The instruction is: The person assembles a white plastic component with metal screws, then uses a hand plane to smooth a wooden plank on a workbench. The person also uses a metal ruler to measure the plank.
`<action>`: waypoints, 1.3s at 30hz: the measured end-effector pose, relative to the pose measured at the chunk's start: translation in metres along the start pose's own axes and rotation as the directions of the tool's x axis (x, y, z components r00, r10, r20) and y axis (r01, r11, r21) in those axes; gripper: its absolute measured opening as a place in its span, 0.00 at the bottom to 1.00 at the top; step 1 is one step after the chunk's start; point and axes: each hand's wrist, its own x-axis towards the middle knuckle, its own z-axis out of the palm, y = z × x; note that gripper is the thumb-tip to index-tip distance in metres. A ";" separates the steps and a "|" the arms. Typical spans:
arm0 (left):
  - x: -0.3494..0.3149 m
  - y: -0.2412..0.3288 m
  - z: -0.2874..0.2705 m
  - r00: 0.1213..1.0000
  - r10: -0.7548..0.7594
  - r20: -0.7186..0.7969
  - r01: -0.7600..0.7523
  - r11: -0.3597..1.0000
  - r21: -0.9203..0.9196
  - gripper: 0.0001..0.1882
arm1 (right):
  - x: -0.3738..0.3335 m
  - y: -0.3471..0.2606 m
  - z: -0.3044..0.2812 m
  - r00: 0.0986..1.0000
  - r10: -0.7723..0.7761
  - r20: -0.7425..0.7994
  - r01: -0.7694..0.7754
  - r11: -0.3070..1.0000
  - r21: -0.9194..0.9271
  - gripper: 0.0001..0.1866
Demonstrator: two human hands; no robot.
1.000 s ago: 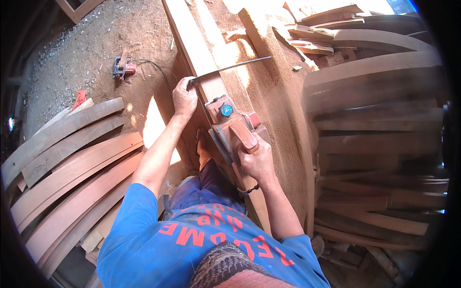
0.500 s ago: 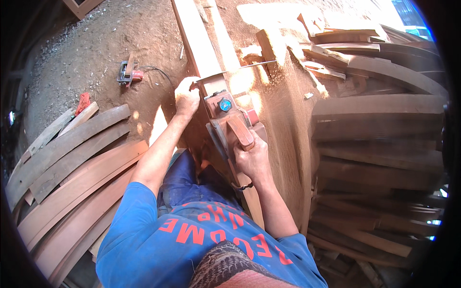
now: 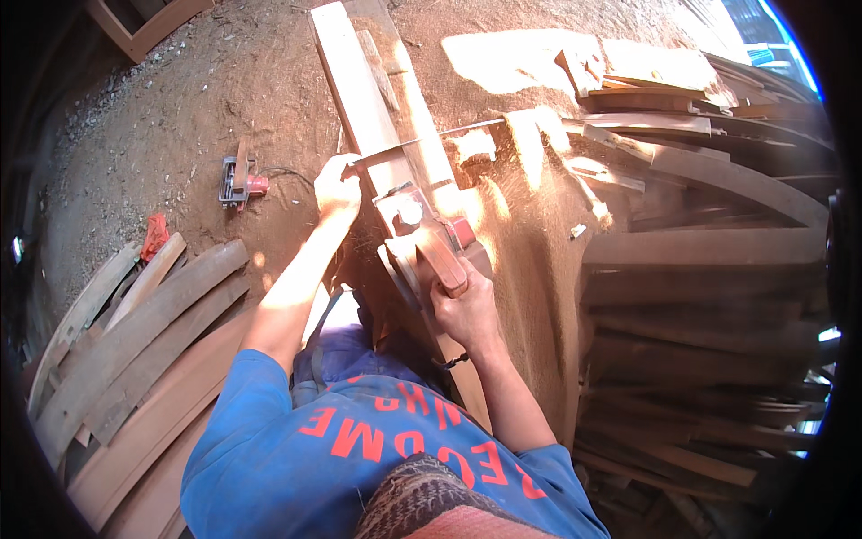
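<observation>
A person in a blue shirt with red lettering sits astride a long wooden plank (image 3: 359, 99) that runs away from them across a floor thick with reddish sawdust (image 3: 530, 269). Their right hand (image 3: 467, 310) is clenched around the rear handle of a dust-coated electric hand planer (image 3: 426, 238), which rests on the plank's top face just ahead of their lap. Their left hand (image 3: 337, 184) is curled over the plank's left edge beside the planer's front, fingers wrapped on the wood, steadying it. Compared with a second ago, the planer sits a little farther forward along the plank and the left hand has crept ahead with it, so the pass appears to be advancing steadily up the board. A thin metal rod (image 3: 467, 128) crosses the plank just beyond the left hand. To the left lie curved wooden slats (image 3: 135, 341) and a small red power tool (image 3: 238, 184); stacked timber (image 3: 709, 296) fills the right.
</observation>
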 end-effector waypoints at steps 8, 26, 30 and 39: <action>0.092 -0.016 -0.001 0.991 0.136 -0.004 -0.136 0.989 -0.054 0.17 | 0.070 -0.021 0.024 0.999 -0.042 0.033 0.043 0.998 -0.055 0.05; 0.253 -0.051 0.016 0.999 -0.014 0.049 0.018 0.997 -0.074 0.19 | 0.217 -0.079 0.067 0.998 0.020 0.064 -0.027 0.995 0.101 0.06; 0.278 -0.058 0.019 0.997 -0.034 0.071 0.041 0.995 -0.090 0.19 | 0.245 -0.084 0.074 0.987 -0.151 0.051 0.154 0.987 -0.051 0.09; 0.330 -0.070 0.026 0.986 -0.168 0.000 0.167 0.985 -0.045 0.09 | 0.312 -0.124 0.087 0.978 -0.180 0.104 0.189 0.979 -0.082 0.12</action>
